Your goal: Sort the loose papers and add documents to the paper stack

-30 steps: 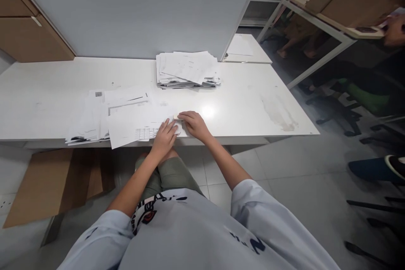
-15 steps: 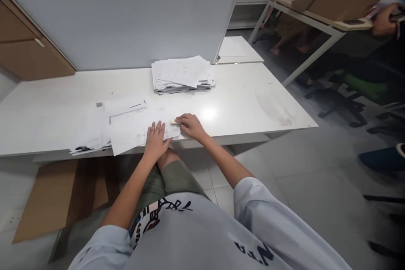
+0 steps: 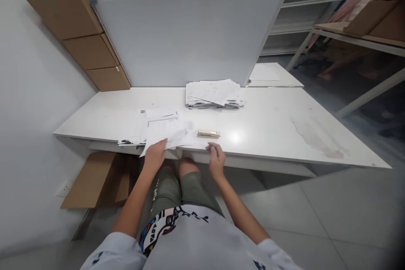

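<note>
At the front edge of the desk my left hand (image 3: pixel 155 156) is closed on the near edge of a printed paper sheet (image 3: pixel 179 135), which is slightly lifted and blurred toward its right end. My right hand (image 3: pixel 217 158) hovers by the desk edge with its fingers loosely bent and apart, and nothing shows in it. Just beyond those fingers a beige stapler (image 3: pixel 209 133) lies on the white desk, apart from the hand. More loose papers (image 3: pixel 133 128) lie to the left of and behind the held sheet.
A thick stack of papers (image 3: pixel 213 94) rests against a whiteboard panel (image 3: pixel 193 29) at the back. Cardboard boxes (image 3: pixel 85 50) stand at the left, and an open carton (image 3: pixel 91 179) is below the desk (image 3: pixel 268 122). Another table (image 3: pixel 357 39) stands at the right.
My right hand has let go of the stapler, which now lies on the desk, and drawn back toward the edge. My left hand has gone from lying flat on the papers to gripping a sheet.
</note>
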A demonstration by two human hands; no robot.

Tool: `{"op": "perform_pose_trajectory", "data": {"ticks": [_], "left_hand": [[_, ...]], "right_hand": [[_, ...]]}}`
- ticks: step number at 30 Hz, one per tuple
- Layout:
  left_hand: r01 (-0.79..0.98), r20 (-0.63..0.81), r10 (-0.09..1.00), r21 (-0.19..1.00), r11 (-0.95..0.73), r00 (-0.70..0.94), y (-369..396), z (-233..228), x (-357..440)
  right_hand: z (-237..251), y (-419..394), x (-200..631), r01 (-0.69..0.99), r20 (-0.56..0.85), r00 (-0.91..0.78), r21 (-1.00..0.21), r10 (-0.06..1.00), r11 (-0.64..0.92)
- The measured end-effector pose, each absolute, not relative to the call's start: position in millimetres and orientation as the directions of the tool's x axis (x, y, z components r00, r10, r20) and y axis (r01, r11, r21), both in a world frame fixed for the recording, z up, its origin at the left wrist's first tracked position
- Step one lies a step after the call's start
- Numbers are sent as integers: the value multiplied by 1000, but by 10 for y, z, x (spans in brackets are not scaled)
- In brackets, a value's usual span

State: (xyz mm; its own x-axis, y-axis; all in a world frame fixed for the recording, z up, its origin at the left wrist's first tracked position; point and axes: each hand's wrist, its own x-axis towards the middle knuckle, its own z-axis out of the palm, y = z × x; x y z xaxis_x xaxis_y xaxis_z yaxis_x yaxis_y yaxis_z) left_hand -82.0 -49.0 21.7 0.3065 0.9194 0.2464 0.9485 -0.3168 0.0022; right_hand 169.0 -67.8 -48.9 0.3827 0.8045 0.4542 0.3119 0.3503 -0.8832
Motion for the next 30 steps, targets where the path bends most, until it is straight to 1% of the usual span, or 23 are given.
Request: {"op": "perform_pose_trajectory", "data": {"ticks": [1,2,4,5,6,8,10,12,14,16,17,18,19,20,21,22,23,24,25,27,28,29,30], "left_hand": [[957,289,917,7,-290,276,-522,214,-911],[963,313,915,10,-270,253,-555,198,-983],[971,301,927,5,-238,225,-610,130,-1060],[972,275,935,-1,-233,224,-627,82,-1067],[971,249,940,-9,-238,232,-634,31,-1058],[965,218,940,-26,-263,262,-619,-59,-1020],[956,213,932,-46,-290,293,-565,-102,-988],[953,203,931,-67,-295,303,-483,-85,-989],[945,171,929,-77,-319,328,-394,-26,-1024],[922,137,912,-65,-382,387,-328,38,-1083],[908,126,899,-53,-416,419,-313,62,-1117],[895,120,887,-36,-445,446,-313,79,-1152],[886,117,879,-16,-464,462,-328,87,-1185],[882,118,876,7,-472,468,-359,90,-1217],[883,128,878,36,-469,461,-401,91,-1246],[886,151,882,70,-459,446,-450,95,-1271],[890,192,890,116,-440,415,-498,105,-1293],[898,248,900,175,-405,357,-540,128,-1311],[904,310,913,249,-348,266,-567,167,-1323],[884,400,916,434,-173,-18,-559,306,-1323],[840,422,887,536,-79,-186,-519,408,-1307],[776,442,830,630,-16,-342,-457,529,-1276],[710,468,754,704,-4,-461,-374,665,-1228]], "right_hand": [[-529,-737,1587,330,437,299,-881,848,338],[-554,-762,1490,384,448,182,-852,875,356],[-546,-711,1318,530,488,-79,-718,869,451],[-519,-643,1244,595,491,-178,-636,853,490],[-485,-556,1178,653,478,-240,-565,845,504],[-424,-370,1075,747,432,-268,-472,861,469],[-395,-227,1019,782,400,-288,-426,870,455],[-396,-165,1014,747,394,-355,-425,847,511],[-406,-184,1050,661,422,-412,-471,807,584],[-408,-267,1107,559,490,-367,-563,791,609],[-406,-327,1136,511,526,-290,-622,799,594],[-402,-398,1163,465,546,-174,-688,819,557],[-399,-475,1186,415,535,-31,-762,844,497],[-399,-556,1203,352,483,112,-836,868,420],[-403,-637,1217,268,395,224,-904,891,333],[-410,-714,1228,164,283,290,-956,914,244],[-422,-784,1238,51,164,309,-986,937,156],[-436,-845,1251,-59,54,291,-995,955,74],[-452,-895,1268,-153,-38,260,-988,965,3],[-487,-963,1320,-274,-157,231,-957,960,-90],[-506,-985,1355,-304,-187,240,-946,952,-110],[-529,-1003,1395,-315,-202,258,-942,945,-115],[-559,-1020,1434,-314,-203,280,-943,938,-111]]}}
